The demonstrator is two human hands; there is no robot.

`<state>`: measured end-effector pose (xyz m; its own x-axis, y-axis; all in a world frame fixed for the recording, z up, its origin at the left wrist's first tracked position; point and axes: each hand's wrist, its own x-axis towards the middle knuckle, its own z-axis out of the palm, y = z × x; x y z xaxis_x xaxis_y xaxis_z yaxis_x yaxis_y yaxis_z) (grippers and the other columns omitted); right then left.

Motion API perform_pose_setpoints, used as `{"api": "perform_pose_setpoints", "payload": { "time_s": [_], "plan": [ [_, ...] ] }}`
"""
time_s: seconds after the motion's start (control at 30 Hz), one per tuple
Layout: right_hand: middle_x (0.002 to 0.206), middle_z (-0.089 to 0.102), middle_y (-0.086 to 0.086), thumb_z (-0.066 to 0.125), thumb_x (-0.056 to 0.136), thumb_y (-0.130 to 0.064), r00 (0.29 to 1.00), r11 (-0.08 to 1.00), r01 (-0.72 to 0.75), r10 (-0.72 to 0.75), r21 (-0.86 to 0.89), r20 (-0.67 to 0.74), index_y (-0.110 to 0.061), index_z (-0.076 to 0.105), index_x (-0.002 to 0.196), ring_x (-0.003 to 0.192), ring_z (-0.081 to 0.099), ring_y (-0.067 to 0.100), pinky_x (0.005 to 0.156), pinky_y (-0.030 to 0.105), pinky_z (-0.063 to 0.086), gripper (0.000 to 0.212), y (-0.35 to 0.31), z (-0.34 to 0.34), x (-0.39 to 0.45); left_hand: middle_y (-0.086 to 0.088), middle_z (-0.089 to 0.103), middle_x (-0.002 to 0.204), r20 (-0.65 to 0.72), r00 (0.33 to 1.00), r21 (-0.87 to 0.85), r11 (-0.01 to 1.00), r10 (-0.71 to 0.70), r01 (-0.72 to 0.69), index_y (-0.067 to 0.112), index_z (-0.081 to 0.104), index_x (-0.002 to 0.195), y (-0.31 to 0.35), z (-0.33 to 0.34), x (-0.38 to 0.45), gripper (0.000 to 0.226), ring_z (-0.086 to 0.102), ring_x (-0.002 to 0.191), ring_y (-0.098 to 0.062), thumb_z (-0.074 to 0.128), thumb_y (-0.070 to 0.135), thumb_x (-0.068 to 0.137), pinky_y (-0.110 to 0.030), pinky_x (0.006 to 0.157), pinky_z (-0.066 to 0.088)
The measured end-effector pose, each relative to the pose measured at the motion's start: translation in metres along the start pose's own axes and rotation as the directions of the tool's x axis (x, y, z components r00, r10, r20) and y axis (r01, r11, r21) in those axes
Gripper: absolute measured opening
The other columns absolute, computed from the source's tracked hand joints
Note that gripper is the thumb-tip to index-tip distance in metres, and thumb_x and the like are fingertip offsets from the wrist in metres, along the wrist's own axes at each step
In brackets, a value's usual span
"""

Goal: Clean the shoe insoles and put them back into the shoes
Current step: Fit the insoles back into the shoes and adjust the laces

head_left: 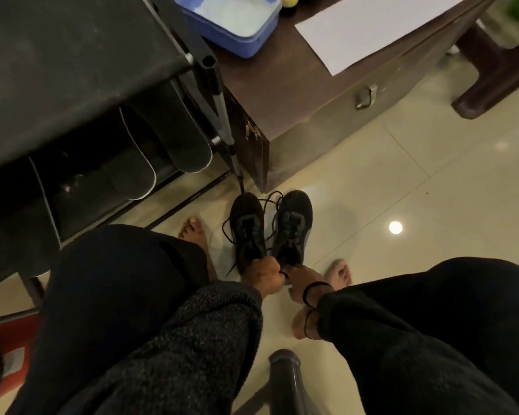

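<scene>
- The two black shoes stand side by side on the tiled floor (402,181), toes pointing away from the person — the left shoe (247,229) and the right shoe (294,226), laces trailing loose between them.
- The left hand (259,278) curls its grip round the heel collar of the left shoe; the right hand (301,277) reaches to the heel of the right shoe and seems to pinch its rim, though its fingers are mostly hidden.
- Two dark insoles (162,151) with pale edges lean upright against the black rack (72,70), well apart from the shoes — so they are judged to be out, not yet refitted.
- To do this step well: hold each shoe steady by the heel, pull the tongue up and the laces slack so the mouth opens wide, then feed an insole toe-first and flat, matching left to left.
- Hard to make out: the shoe interiors are dark, so whether anything lies inside cannot be told; nor can it be told whether the insoles are clean or wet.
- The worktop (282,85) beside the rack is cut off at the frame's top.
</scene>
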<state>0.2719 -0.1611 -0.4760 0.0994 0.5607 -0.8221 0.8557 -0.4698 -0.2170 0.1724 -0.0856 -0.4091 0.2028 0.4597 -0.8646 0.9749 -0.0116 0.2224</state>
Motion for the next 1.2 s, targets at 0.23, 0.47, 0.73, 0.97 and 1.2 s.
{"api": "perform_pose_setpoints", "payload": {
  "time_s": [0.23, 0.47, 0.73, 0.97, 1.2],
  "plan": [
    [0.12, 0.066, 0.009, 0.058, 0.097, -0.024, 1.0, 0.998, 0.015, -0.013, 0.062, -0.029, -0.013, 0.063, 0.122, 0.107, 0.065, 0.029, 0.089, 0.037, 0.055, 0.027, -0.008, -0.006, 0.005, -0.012, 0.063, 0.124, -0.015, 1.0, 0.043, 0.999, 0.012, -0.011, 0.016, 0.068, 0.117, 0.003, 0.003, 0.012, 0.026, 0.06, 0.116, -0.035, 0.057, 0.03, 0.097, -0.043, 0.1, 0.051],
    [0.118, 0.066, 0.009, 0.056, 0.097, -0.029, 0.998, 0.998, 0.044, -0.046, 0.035, 0.045, -0.011, 0.061, 0.122, 0.106, 0.065, 0.031, 0.087, 0.037, 0.053, 0.031, -0.01, -0.044, -0.029, -0.013, 0.067, 0.116, -0.1, 0.995, -0.022, 1.0, 0.018, -0.02, 0.012, 0.07, 0.105, 0.014, -0.017, 0.0, 0.024, 0.063, 0.108, -0.035, 0.058, 0.03, 0.095, -0.045, 0.1, 0.052],
    [0.112, 0.068, 0.009, 0.061, 0.091, -0.032, 0.994, 0.995, 0.098, -0.097, 0.003, -0.049, -0.014, 0.064, 0.118, 0.102, 0.065, 0.028, 0.079, 0.033, 0.051, 0.032, -0.032, -0.155, -0.11, -0.006, 0.071, 0.118, -0.136, 0.978, -0.116, 0.978, 0.158, -0.174, 0.016, 0.074, 0.112, 0.039, -0.07, -0.056, 0.029, 0.067, 0.106, -0.028, 0.054, 0.032, 0.099, -0.035, 0.088, 0.057],
    [0.104, 0.067, 0.002, 0.083, 0.074, -0.038, 0.95, 0.964, 0.204, -0.237, -0.171, -0.205, -0.024, 0.063, 0.1, 0.092, 0.063, 0.022, 0.079, 0.034, 0.056, 0.036, -0.049, -0.21, -0.238, -0.012, 0.066, 0.085, -0.103, 0.969, -0.343, 0.907, 0.223, -0.245, 0.003, 0.067, 0.114, 0.044, -0.129, -0.137, 0.037, 0.071, 0.081, -0.032, 0.065, 0.034, 0.094, -0.038, 0.073, 0.057],
    [0.084, 0.061, -0.008, 0.082, 0.074, -0.039, 0.814, 0.945, 0.219, -0.314, -0.241, -0.488, -0.028, 0.055, 0.092, 0.076, 0.058, 0.012, 0.062, 0.026, 0.043, 0.034, -0.072, -0.239, -0.359, -0.002, 0.048, 0.061, -0.127, 0.894, -0.541, 0.725, 0.43, -0.426, 0.009, 0.059, 0.093, 0.045, -0.174, -0.21, 0.031, 0.042, 0.046, -0.014, 0.068, 0.039, 0.094, -0.023, 0.049, 0.031]
  ]
}}
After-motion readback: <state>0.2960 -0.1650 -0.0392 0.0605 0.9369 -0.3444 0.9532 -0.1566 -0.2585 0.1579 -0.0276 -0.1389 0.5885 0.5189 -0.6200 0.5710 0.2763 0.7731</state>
